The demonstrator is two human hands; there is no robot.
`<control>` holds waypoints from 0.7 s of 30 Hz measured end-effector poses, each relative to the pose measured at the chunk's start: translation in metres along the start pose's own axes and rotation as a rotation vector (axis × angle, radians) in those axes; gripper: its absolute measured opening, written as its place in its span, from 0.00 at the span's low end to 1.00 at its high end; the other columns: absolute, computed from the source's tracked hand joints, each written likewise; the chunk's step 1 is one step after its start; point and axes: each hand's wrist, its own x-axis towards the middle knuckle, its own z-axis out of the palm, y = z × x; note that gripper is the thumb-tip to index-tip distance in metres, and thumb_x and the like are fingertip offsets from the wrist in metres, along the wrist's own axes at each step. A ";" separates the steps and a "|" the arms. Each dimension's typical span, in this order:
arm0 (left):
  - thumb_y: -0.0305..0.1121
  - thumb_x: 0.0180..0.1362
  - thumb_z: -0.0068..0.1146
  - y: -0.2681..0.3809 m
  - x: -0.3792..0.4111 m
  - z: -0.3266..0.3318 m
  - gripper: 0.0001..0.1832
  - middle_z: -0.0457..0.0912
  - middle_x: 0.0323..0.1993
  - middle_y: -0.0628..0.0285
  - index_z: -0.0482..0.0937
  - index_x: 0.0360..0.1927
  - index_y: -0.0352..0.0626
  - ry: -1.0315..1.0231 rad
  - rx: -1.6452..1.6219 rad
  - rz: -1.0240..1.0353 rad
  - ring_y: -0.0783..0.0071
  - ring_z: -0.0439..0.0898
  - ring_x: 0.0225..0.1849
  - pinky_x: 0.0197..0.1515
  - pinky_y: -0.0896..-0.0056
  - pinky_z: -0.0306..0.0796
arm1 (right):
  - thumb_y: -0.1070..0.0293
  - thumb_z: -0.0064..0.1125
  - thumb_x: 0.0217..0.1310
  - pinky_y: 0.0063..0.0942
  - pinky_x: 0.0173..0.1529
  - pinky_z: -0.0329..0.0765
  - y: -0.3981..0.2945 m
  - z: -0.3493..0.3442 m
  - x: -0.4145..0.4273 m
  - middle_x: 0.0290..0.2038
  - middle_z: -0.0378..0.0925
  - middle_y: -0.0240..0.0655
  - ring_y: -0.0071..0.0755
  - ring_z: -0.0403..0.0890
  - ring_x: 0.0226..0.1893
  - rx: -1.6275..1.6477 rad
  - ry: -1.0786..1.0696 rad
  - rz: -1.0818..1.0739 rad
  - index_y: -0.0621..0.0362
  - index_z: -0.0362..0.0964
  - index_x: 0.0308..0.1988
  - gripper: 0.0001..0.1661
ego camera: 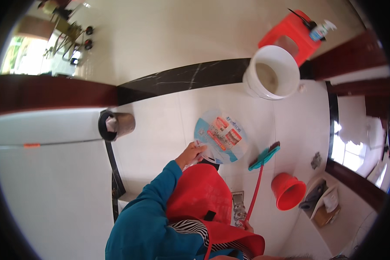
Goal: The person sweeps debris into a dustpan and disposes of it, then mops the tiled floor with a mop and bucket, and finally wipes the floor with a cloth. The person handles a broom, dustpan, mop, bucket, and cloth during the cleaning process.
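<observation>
My left hand (191, 154) grips the edge of a round, flat plastic hand fan (232, 148) that bears printed pictures and writing. Dark specks and fine debris (216, 133) appear to lie scattered across its face. My right hand (248, 227), partly hidden by the red apron (198, 195), is closed around the pink handle (256, 195) of a broom. Its teal head with brown bristles (264, 156) is to the right of the fan, apart from it, over the pale tiled floor.
A white bucket (252, 79) with murky contents stands by the black marble threshold (182, 77). Behind it, a red plastic stool (279, 31) carries a spray bottle (320, 31). A red bucket (281, 185) stands right, a waste bin (126, 124) left. Corner shelves (320, 208) hold items.
</observation>
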 end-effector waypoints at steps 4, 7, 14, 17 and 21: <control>0.32 0.58 0.53 -0.007 -0.062 -0.080 0.08 0.76 0.23 0.58 0.69 0.36 0.41 0.091 -0.194 0.096 0.76 0.72 0.16 0.15 0.79 0.63 | 0.48 0.44 0.62 0.19 0.16 0.53 0.006 0.022 0.003 0.13 0.52 0.21 0.18 0.53 0.12 -0.180 0.138 -0.071 0.47 0.64 0.33 0.16; 0.32 0.58 0.53 -0.006 -0.115 -0.152 0.08 0.75 0.21 0.58 0.67 0.35 0.42 0.232 -0.261 0.231 0.75 0.71 0.14 0.14 0.78 0.62 | 0.50 0.42 0.64 0.19 0.15 0.52 0.010 0.034 0.021 0.13 0.52 0.21 0.18 0.52 0.11 -0.247 0.288 -0.126 0.51 0.65 0.34 0.17; 0.35 0.58 0.53 0.017 -0.202 -0.315 0.07 0.75 0.20 0.64 0.71 0.35 0.45 0.567 -0.427 0.429 0.76 0.71 0.13 0.12 0.78 0.63 | 0.52 0.42 0.64 0.18 0.14 0.52 0.069 0.076 0.031 0.13 0.52 0.23 0.18 0.53 0.10 -0.367 0.290 -0.298 0.56 0.66 0.34 0.18; 0.37 0.58 0.53 0.023 -0.229 -0.388 0.08 0.75 0.21 0.63 0.71 0.35 0.45 0.675 -0.459 0.486 0.76 0.70 0.13 0.13 0.78 0.63 | 0.52 0.42 0.64 0.18 0.14 0.52 0.104 0.116 0.050 0.13 0.52 0.23 0.18 0.53 0.11 -0.439 0.374 -0.294 0.56 0.66 0.34 0.18; 0.38 0.57 0.54 0.031 -0.252 -0.482 0.10 0.77 0.22 0.60 0.71 0.36 0.44 0.717 -0.429 0.446 0.76 0.70 0.14 0.14 0.78 0.64 | 0.52 0.42 0.64 0.18 0.14 0.52 0.155 0.167 0.073 0.13 0.53 0.23 0.18 0.53 0.11 -0.533 0.464 -0.276 0.57 0.66 0.34 0.19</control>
